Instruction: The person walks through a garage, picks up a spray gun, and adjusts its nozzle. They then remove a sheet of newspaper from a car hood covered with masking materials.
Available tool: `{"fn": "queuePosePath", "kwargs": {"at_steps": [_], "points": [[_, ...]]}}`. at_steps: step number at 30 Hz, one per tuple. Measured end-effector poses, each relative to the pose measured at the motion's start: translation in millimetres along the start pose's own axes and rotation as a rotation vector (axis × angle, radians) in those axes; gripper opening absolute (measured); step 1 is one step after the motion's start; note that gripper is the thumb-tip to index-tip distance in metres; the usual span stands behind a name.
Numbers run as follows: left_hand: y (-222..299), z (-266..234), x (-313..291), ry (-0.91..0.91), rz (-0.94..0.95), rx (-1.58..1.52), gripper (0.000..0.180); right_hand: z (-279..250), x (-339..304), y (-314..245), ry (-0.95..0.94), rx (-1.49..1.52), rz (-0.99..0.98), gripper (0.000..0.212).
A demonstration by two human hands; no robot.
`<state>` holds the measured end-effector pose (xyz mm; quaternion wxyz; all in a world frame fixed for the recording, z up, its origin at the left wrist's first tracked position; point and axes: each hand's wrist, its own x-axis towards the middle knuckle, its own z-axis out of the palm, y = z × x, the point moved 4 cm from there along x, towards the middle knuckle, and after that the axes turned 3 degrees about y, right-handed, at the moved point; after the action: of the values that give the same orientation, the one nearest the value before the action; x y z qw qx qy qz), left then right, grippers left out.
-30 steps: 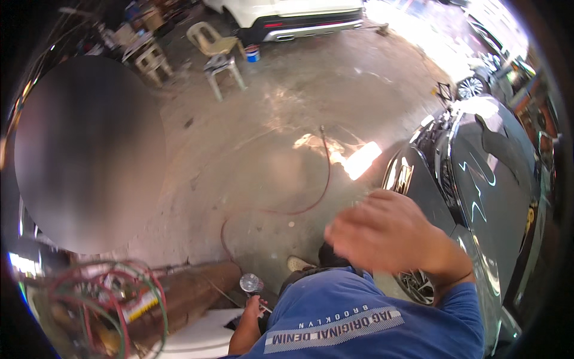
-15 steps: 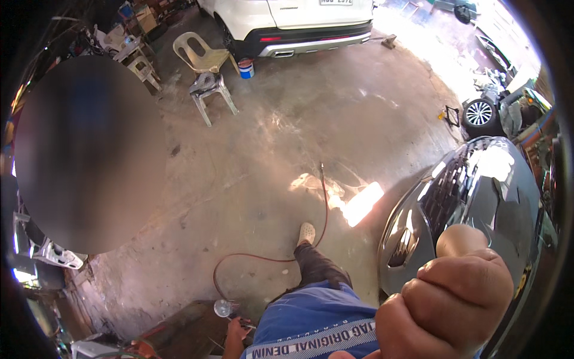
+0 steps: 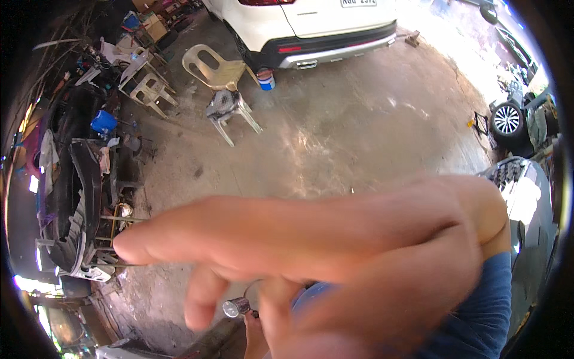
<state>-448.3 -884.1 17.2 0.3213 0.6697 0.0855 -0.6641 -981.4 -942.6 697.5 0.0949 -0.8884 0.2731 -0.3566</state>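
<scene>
Very close to the camera, my right hand (image 3: 335, 239) spreads across the middle of the view, blurred by motion. Its fingers stretch out to the left, apart, with nothing seen in them. Blue cloth (image 3: 478, 299) shows below its wrist. Low in the picture, my left hand (image 3: 255, 332) is closed around what looks like a spray gun (image 3: 235, 307) with a round, shiny cup. Part of the gun, my torso and much of the floor are hidden behind my right hand.
A white car (image 3: 335, 24) stands ahead. Near it are a beige plastic chair (image 3: 218, 75), a stool (image 3: 242, 116) and a blue-white bucket (image 3: 266, 82). A wheel (image 3: 508, 119) and a glossy dark car part (image 3: 541, 239) are at right. Black bumpers (image 3: 89, 197) fill the left.
My right hand has gone from a fist at the lower right to outstretched fingers across the middle. The surroundings have shifted right in view. My left hand still holds the spray gun.
</scene>
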Motion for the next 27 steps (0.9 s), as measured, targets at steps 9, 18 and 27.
{"fn": "queuePosePath", "kwargs": {"at_steps": [9, 18, 27], "points": [[76, 192, 67, -0.081, -0.002, 0.147, 0.022, -22, 79, 142, 0.017, -0.065, 0.101, 0.030], [191, 362, 112, -0.242, 0.059, 0.394, 0.022, -75, 116, 301, 0.175, -0.086, 0.250, 0.032], [228, 470, 116, -0.256, 0.088, 0.557, 0.023, -111, 101, 299, 0.204, -0.118, 0.358, 0.035]]}}
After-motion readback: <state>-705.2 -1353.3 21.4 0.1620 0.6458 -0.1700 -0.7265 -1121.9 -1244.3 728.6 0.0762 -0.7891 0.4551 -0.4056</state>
